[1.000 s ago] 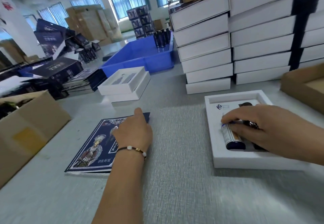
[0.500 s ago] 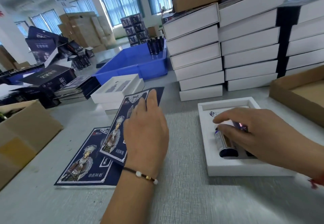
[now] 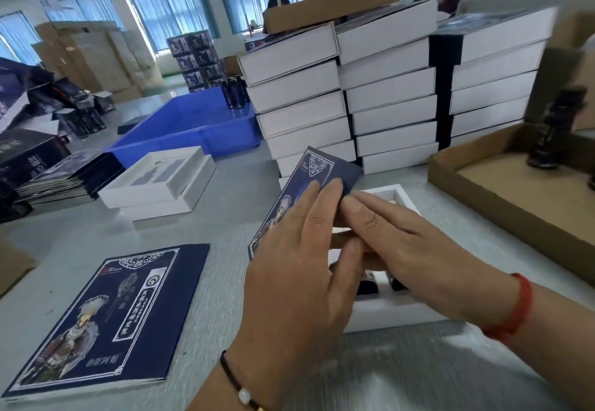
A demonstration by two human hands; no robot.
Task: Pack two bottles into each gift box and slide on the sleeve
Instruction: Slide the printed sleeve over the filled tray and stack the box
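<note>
Flat navy printed cardboard sleeve [image 3: 322, 174] gripped in left hand [image 3: 299, 269], right hand [image 3: 405, 243] fingers extended, touching it. Both above white rectangular gift box [image 3: 386, 315]; bottles mostly hidden. Stacked white boxes [image 3: 299, 105] behind on grey counter [image 3: 225, 217].

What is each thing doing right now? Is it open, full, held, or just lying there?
left hand: holds the lifted sleeve
right hand: fingers straight, touching the sleeve
lifted sleeve: flat, tilted up over the box
gift box: open, bottles inside
sleeve on table: lying flat
blue bin: open, a few bottles standing at its far end
empty tray boxes: open, stacked
</note>
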